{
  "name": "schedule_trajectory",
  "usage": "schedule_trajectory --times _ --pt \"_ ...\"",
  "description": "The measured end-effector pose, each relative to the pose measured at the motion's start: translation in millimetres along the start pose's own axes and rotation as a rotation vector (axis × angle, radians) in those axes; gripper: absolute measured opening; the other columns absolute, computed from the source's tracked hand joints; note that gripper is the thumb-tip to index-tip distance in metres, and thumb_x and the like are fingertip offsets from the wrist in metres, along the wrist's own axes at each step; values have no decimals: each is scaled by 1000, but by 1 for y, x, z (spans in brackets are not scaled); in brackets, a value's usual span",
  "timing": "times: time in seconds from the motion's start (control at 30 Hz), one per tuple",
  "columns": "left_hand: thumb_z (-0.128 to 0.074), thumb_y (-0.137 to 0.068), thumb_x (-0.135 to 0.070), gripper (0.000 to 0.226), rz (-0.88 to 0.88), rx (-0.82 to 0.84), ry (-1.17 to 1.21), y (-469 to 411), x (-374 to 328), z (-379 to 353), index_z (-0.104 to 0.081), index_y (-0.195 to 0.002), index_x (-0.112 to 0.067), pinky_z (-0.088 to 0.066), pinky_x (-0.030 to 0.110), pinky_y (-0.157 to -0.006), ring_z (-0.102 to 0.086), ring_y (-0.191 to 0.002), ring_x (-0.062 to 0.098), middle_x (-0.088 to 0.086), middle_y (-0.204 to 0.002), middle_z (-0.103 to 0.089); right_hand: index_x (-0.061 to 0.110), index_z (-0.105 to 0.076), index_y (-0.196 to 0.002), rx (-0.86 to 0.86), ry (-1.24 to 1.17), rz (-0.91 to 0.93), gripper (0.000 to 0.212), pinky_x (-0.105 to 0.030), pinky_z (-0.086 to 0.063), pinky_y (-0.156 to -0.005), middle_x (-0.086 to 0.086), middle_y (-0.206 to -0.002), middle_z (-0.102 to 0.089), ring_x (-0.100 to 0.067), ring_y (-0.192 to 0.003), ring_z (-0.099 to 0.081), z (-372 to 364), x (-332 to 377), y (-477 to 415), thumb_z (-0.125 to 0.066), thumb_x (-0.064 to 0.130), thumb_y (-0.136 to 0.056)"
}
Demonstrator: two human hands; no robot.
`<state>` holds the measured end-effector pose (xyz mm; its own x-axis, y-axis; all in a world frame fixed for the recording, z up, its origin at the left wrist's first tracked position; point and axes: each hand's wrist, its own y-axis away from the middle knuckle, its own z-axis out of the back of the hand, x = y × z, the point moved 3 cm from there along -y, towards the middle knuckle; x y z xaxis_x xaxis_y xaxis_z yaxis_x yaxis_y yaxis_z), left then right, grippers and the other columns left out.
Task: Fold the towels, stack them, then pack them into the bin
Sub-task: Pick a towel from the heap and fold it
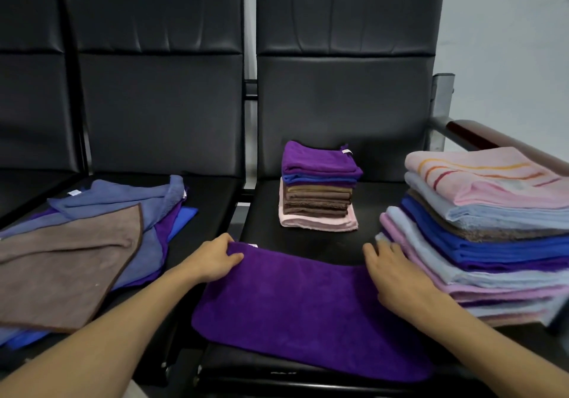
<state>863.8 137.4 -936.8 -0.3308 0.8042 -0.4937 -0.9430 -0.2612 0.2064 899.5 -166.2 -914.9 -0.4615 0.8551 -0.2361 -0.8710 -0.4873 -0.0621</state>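
Straight ahead, from the camera on my head, a row of black padded seats runs left to right against a pale grey wall [508, 27]. At the far right of the row a metal armrest [474, 134] carries a dark reddish top.

A purple towel [308, 311] lies spread flat across the front of the right seat [378, 200], its near edge reaching the seat's front lip. My left hand [215, 259] grips the towel's far left corner, thumb on top and fingers curled around the edge. My right hand [397, 274] rests on the far right corner with fingers stretched nearly straight, holding nothing. Its fingertips are blurred, close to the base of a tall stack.

That tall stack of folded towels [480, 234] sits on the right side of the same seat. A pink striped towel is on top, with light blue, brown, deep blue, purple and lilac layers below.

Behind the spread towel, mid-seat, stands a small neat stack [318, 188]: purple on top, then blue, browns, and pink at the bottom.

On the left seat [215, 200] lies a loose pile of unfolded towels [92, 237], grey-brown uppermost, over slate blue, purple and bright blue.
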Motion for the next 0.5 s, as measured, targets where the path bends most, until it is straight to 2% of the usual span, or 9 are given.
schedule_trajectory --times 0.03,0.1,0.13,0.17,0.2,0.23,0.3,0.4,0.5 --pt "-52 -96 -34 28 6 26 -27 2 1 0 -49 -119 -18 -43 25 -77 -57 -91 12 -1 -105 -58 13 -47 -113 -44 63 29 46 -34 -45 -82 -12 -123 -46 -29 -111 -50 3 2 0 -70 11 -73" --pt "-50 -97 -34 31 30 77 -76 4 4 0 -48 -124 -18 -46 29 -85 -58 -101 16 2 -115 -59 15 -60 -98 -132 53 131 56 -39 -50 -71 -9 -103 -57 -29 -91 -58 6 6 -2 -86 23 -49" --pt "-50 -97 -34 32 41 90 -81 5 5 2 -48 -125 -18 -46 30 -87 -58 -104 17 3 -118 -59 18 -63 -96 -199 -5 212 53 -37 -51 -67 -6 -99 -59 -26 -86 -60 8 12 -2 -86 31 -50" --pt "-50 -97 -33 33 46 102 -72 6 5 1 -48 -126 -18 -46 30 -88 -58 -105 17 2 -118 -59 21 -63 -104 -191 -108 293 46 -36 -51 -73 -3 -107 -59 -24 -94 -59 9 17 2 -78 41 -65" --pt "-51 -96 -32 34 44 108 -58 7 4 2 -48 -127 -18 -47 29 -87 -59 -105 17 2 -118 -59 27 -56 -121 -148 -215 350 48 -34 -48 -86 1 -123 -53 -21 -111 -54 9 23 4 -59 54 -82" --pt "-53 -96 -30 36 39 110 -49 7 3 2 -47 -129 -18 -48 29 -86 -59 -104 17 2 -118 -59 34 -42 -136 -41 -305 370 60 -33 -40 -100 5 -139 -40 -18 -128 -40 3 26 7 -35 67 -87" --pt "-58 -94 -28 44 29 93 -25 9 2 4 -43 -134 -19 -48 28 -83 -59 -99 15 4 -121 -58 46 -12 -147 231 -345 401 86 -34 -18 -117 11 -157 -11 -13 -146 -8 -10 35 12 -11 83 -69" --pt "-64 -90 -24 54 17 49 47 11 3 8 -39 -137 -21 -48 26 -80 -59 -91 15 6 -114 -60 64 11 -135 447 -386 427 87 -39 4 -119 20 -156 16 -7 -143 19 -19 42 13 -10 89 -55" --pt "-69 -86 -17 57 -1 6 195 15 5 14 -40 -135 -25 -49 24 -71 -61 -78 13 3 -90 -63 66 12 -128 443 -390 420 84 -38 7 -117 28 -146 21 -1 -134 24 -18 44 12 -11 90 -51"
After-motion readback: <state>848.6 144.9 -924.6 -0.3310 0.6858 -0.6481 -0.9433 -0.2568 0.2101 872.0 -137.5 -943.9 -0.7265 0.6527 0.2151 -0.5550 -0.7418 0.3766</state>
